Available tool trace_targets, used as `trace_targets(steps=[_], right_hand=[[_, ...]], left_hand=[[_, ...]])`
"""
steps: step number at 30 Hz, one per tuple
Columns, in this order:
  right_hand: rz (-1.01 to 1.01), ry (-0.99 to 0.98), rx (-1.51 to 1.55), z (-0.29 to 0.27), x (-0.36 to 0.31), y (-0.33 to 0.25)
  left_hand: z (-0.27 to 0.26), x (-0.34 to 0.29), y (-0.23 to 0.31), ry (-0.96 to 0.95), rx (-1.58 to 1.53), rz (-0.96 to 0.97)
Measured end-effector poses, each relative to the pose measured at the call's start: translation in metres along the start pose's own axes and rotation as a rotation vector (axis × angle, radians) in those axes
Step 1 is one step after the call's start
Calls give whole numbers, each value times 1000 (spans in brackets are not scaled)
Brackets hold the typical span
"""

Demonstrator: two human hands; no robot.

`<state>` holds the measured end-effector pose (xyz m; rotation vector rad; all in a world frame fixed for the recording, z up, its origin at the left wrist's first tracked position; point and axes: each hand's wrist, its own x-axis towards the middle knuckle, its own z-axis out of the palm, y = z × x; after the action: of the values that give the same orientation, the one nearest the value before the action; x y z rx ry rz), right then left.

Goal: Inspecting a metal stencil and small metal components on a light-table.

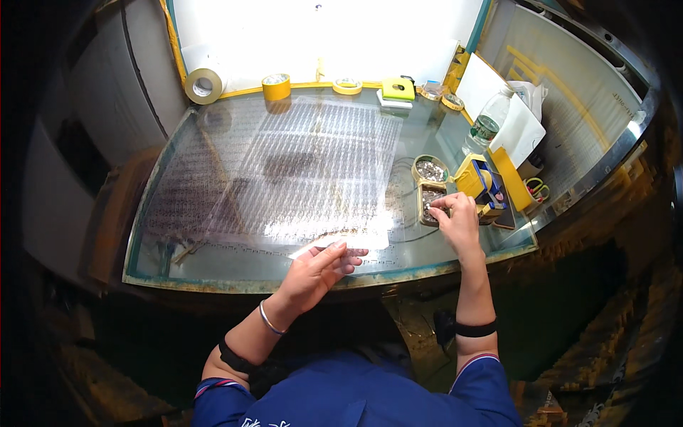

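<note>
While the left hand [316, 274] grips the near edge of a clear printed film [320, 178], thumb on top and fingers apparently under it, the right hand [461, 224] is over at a rectangular tray [420, 205] of small loose pieces, thumb and index finger bent close together. Whether a piece sits in that pinch, cannot tell; fingers cover the spot.

Film location: laid out on the glass table [435, 132], rows of fine marks across it, near edge at the left hand, overlapping another sheet toward the left. Exact sheet count unclear, glare and transparency mix the layers.

Progress, judged from layout only: looks partway, not finished. Done: film spread out, near edge in the left hand, right hand at the piece supply. Left: hard to size up; plenty of pieces remain in the tray, and the round tin [415, 171] just beyond it is well stocked too. No piece can be made out for certain on the film, marks too fine and shiny, so completed portion can't be counted.

Tape dispenser [485, 183] stands right of the tray, no hand on it; yellow tape roll [276, 87] sits at the far edge, also untouched, so no taping underway at this moment
</note>
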<state>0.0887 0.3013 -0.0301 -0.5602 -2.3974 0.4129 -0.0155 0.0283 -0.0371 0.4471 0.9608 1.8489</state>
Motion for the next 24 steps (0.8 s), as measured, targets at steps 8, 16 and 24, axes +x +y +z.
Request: trace_targets(steps=[8,16,24], right_hand=[[-8,49,-10,2,-2,0],[16,131,134,-5,-5,-6],[77,78,173,-8,-7,-8]], left_hand=[[1,0,1,17,6,-20],[4,3,2,24,-57,13],[2,4,0,8,-56,16]])
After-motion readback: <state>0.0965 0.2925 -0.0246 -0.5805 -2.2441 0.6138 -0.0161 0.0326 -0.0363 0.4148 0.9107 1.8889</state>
